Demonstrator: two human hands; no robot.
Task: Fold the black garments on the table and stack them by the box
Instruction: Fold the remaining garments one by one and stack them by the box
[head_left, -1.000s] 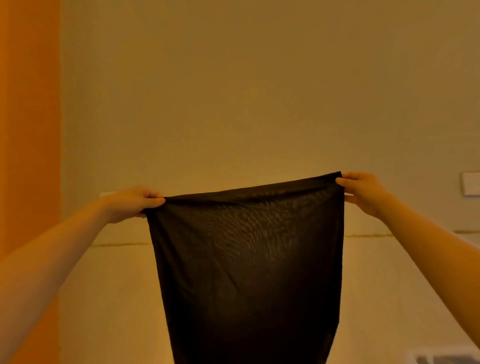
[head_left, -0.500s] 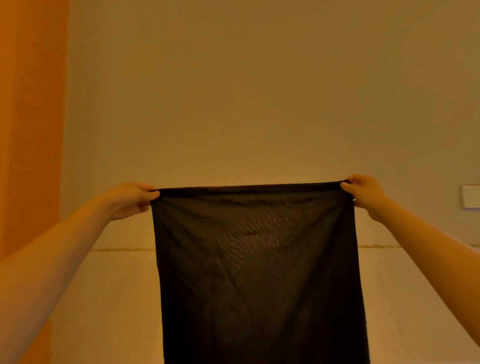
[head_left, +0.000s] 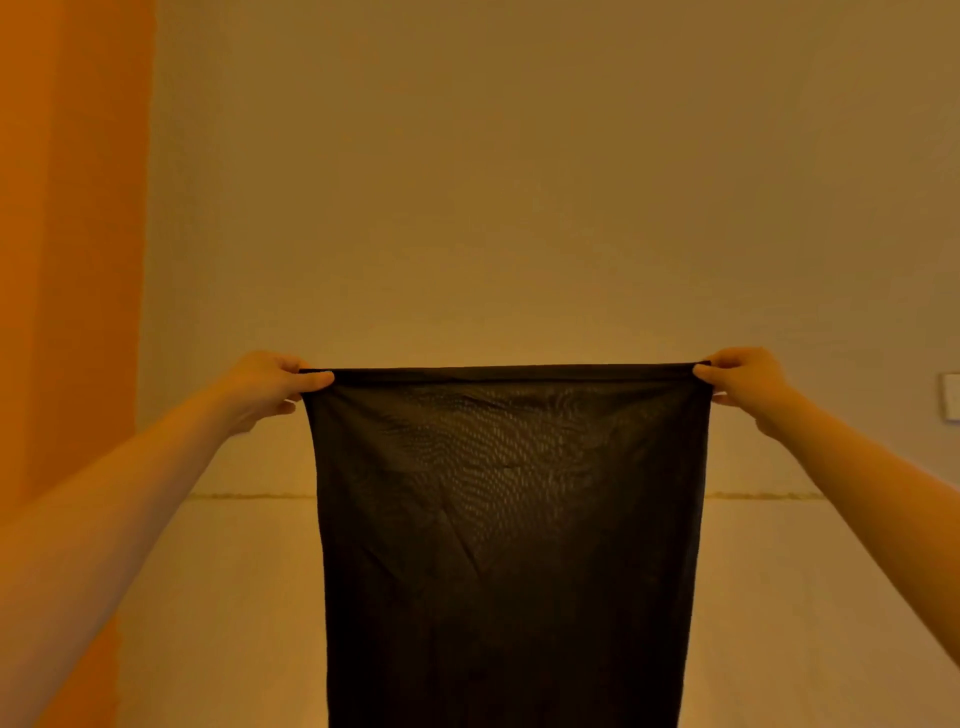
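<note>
Garment (head_left: 506, 519) hanging straight down from its top hem, long axis vertical. Left hand (head_left: 265, 387) pinching the hem's left corner, right hand (head_left: 743, 384) the right corner, level, equally near. Probably lowering onto table next; table, box unseen.

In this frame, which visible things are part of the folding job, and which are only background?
Part of the job: black garment, left hand and right hand each pinching a top corner.
Background: wall plate at right, orange curtain at left.

garment (head_left: 509, 545): sheer black, moiré weave; wall (head_left: 519, 182): tan; curtain (head_left: 67, 234): orange
</note>
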